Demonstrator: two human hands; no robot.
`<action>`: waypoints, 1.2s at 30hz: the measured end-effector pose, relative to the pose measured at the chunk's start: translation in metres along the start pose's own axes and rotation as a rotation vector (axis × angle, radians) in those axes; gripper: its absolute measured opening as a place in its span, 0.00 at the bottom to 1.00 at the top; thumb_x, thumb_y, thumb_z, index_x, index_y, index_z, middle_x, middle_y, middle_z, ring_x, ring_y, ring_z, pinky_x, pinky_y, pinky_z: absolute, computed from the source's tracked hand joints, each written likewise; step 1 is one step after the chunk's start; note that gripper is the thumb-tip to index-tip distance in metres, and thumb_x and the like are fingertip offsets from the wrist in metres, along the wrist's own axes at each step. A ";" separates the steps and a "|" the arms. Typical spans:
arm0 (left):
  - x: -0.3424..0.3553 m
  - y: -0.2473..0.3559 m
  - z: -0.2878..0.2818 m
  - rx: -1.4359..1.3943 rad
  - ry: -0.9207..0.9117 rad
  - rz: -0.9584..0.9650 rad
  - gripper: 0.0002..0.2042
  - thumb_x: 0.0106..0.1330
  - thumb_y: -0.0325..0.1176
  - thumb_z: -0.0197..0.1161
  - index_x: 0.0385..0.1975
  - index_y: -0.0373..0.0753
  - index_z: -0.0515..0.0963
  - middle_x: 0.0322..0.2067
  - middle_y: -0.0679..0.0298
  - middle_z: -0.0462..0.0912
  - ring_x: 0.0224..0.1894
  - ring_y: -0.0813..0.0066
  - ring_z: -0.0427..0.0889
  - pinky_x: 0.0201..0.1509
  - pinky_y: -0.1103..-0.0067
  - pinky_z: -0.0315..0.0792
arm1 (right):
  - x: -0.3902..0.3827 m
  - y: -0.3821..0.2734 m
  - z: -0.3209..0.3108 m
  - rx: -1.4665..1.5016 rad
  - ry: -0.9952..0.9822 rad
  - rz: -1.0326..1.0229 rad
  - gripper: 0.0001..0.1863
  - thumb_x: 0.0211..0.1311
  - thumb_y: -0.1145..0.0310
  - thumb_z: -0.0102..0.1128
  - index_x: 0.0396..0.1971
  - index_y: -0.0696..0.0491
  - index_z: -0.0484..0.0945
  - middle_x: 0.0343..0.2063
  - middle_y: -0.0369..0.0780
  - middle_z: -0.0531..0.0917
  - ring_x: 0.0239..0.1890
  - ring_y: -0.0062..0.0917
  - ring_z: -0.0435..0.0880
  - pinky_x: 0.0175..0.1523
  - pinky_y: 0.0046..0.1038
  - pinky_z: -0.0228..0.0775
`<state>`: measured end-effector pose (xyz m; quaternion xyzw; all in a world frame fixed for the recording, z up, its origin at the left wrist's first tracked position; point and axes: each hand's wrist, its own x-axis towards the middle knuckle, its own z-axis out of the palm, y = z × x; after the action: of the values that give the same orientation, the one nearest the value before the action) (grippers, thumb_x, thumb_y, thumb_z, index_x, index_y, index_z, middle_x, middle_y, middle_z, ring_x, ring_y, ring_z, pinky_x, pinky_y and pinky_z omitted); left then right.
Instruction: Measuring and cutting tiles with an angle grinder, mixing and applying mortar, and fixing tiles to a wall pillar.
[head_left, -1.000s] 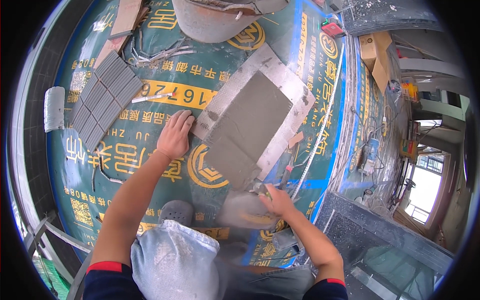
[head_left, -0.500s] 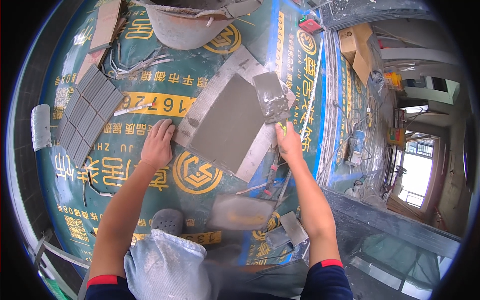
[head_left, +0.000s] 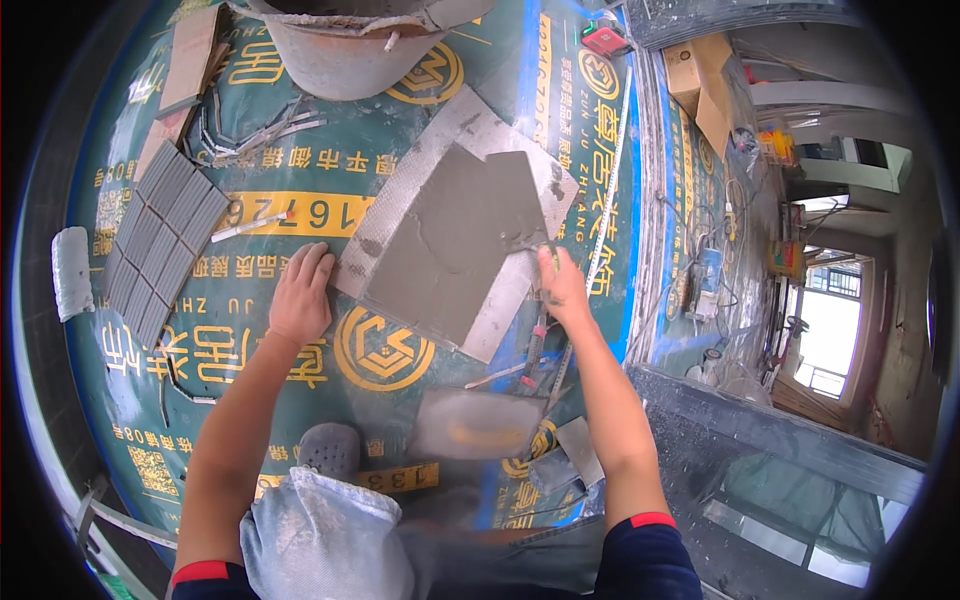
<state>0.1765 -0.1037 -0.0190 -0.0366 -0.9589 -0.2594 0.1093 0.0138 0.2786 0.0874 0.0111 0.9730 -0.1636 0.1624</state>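
A light grey tile (head_left: 508, 300) lies at an angle on the printed green floor sheet, most of its upper face coated with wet grey mortar (head_left: 440, 230). My right hand (head_left: 562, 284) grips the yellow-green handle of a trowel (head_left: 524, 244) at the tile's right edge. The trowel's blade shows only as a thin strip against the mortar. At the tile's left corner rests my left hand (head_left: 302, 292), fingers stretched out and close together, holding nothing. Its fingertips lie at the tile's edge; whether they press on it I cannot tell.
A mortar-crusted bucket (head_left: 350, 55) stands beyond the tile. Dark grey ribbed tiles (head_left: 165, 240) and a white marker (head_left: 250, 227) lie left. Nearer are a rectangular float (head_left: 475, 423), a red-and-black handled tool (head_left: 535, 352) and grey offcuts (head_left: 580, 448). A cardboard box (head_left: 697, 85) sits far right.
The trowel has gone from lying flat with a mortar load over the tile's upper right to nearly edge-on. Mortar now covers that upper right part. My left hand stays by the tile's left corner.
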 end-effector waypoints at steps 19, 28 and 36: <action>-0.001 -0.001 0.000 0.011 -0.019 -0.012 0.22 0.60 0.25 0.54 0.57 0.34 0.72 0.62 0.52 0.72 0.67 0.51 0.68 0.72 0.63 0.63 | -0.081 -0.006 0.040 0.070 -0.555 -0.369 0.29 0.75 0.45 0.49 0.50 0.61 0.76 0.38 0.56 0.83 0.45 0.48 0.84 0.52 0.41 0.73; -0.004 -0.003 0.002 -0.006 -0.015 0.018 0.21 0.61 0.25 0.54 0.56 0.34 0.72 0.62 0.52 0.72 0.67 0.50 0.68 0.72 0.63 0.63 | -0.139 0.006 0.028 0.209 -0.663 -0.137 0.31 0.74 0.41 0.46 0.52 0.56 0.75 0.39 0.53 0.86 0.49 0.51 0.85 0.53 0.47 0.73; 0.000 -0.002 0.001 -0.023 -0.018 -0.003 0.22 0.59 0.21 0.53 0.56 0.32 0.72 0.62 0.50 0.71 0.66 0.46 0.68 0.72 0.61 0.64 | -0.129 0.010 0.053 -0.088 -0.456 -0.277 0.34 0.76 0.39 0.41 0.57 0.58 0.74 0.34 0.56 0.86 0.46 0.51 0.85 0.55 0.46 0.72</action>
<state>0.1756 -0.1049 -0.0209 -0.0389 -0.9568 -0.2702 0.0998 0.1531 0.2752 0.0781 -0.1664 0.9098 -0.1401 0.3535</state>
